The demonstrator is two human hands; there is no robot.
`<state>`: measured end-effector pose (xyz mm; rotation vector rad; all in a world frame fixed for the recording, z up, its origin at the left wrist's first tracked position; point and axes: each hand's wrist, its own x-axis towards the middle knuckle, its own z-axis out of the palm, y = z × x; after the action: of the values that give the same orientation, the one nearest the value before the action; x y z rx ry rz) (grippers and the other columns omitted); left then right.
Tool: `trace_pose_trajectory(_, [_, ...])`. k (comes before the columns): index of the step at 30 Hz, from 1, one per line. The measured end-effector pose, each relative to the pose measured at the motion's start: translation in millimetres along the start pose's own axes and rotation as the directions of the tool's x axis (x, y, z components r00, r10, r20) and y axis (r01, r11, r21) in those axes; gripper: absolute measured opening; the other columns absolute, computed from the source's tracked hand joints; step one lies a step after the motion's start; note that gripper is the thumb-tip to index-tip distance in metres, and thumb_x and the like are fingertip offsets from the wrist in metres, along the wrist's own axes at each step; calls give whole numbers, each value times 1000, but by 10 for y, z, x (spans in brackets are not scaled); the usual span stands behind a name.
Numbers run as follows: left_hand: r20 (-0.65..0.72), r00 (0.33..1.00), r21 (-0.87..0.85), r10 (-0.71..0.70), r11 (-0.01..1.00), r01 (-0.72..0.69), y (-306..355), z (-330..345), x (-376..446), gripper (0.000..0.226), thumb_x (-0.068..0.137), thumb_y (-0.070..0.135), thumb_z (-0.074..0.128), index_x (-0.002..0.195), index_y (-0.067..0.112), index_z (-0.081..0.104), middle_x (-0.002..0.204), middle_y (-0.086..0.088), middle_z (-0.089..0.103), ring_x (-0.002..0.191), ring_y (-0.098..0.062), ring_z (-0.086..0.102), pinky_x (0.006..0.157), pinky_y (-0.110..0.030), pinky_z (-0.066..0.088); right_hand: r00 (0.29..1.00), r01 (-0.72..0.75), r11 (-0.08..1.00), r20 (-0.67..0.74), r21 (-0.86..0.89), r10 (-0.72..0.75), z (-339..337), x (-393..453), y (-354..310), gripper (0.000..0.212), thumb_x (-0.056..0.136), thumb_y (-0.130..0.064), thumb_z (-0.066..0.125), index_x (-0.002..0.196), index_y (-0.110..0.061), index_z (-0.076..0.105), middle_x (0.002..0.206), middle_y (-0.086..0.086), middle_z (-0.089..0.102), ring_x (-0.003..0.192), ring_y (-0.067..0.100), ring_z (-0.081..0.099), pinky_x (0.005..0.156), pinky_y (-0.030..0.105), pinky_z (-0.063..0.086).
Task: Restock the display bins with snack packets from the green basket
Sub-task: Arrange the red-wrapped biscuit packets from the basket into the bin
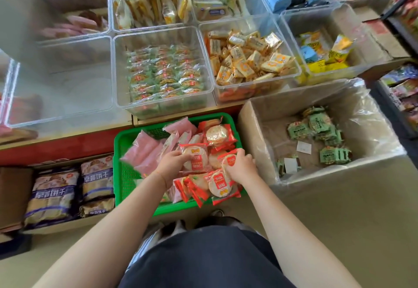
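Both hands are down in the green basket; left hand and right hand each curl round a red packet; gathering stage, I'd say; next, lift them to a clear bin.

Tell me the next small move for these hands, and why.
Probably lift both packets clear of the green basket: the left hand grips one red rice-cracker packet, the right hand another, and neither has left the pile.
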<state>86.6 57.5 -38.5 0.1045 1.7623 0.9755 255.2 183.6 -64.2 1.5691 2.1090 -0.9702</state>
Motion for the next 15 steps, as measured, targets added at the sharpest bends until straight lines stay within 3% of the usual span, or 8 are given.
trace_pose_trajectory(4, [-19,999,-61,-32,998,31,-42,-118,-38,29,92,19,66,113,0,62,94,-11,69,71,-15,66,86,-43,57,994,34,998,-105,-54,-40,47,-11,-121,75,87,-39,69,146,-16,29,141,11,44,133,32,40,106,48,36])
trace_pose_trajectory(7, [-19,999,-87,-42,995,40,-41,-208,-56,24,93,19,65,110,4,61,90,-9,70,67,-14,68,74,-33,59,995,13,1000,-100,24,-10,89,63,-174,62,85,-32,72,136,-14,42,133,12,46,122,32,49,106,47,42])
trace_pose_trajectory(10, [-28,998,-107,-47,993,44,-47,-289,-53,25,93,19,64,113,3,61,93,-11,71,74,-17,69,70,-31,59,995,39,969,-104,246,-14,61,122,-215,36,87,-26,67,119,-13,57,119,7,55,99,24,57,90,38,51])
trace_pose_trajectory(12, [-26,998,-128,-55,990,51,-40,-340,-72,27,94,19,63,116,3,61,97,-12,71,77,-18,69,73,-32,59,992,68,902,-122,427,-17,6,118,-263,35,90,-24,66,122,-15,57,114,0,58,98,17,56,82,31,49])
trace_pose_trajectory(15, [-12,999,-143,-29,989,27,-37,-446,-108,28,95,16,63,119,6,56,101,-14,70,77,-19,68,69,-30,59,998,35,646,-66,762,23,-64,69,-386,39,89,-26,70,125,-21,54,117,1,63,104,19,64,88,38,57])
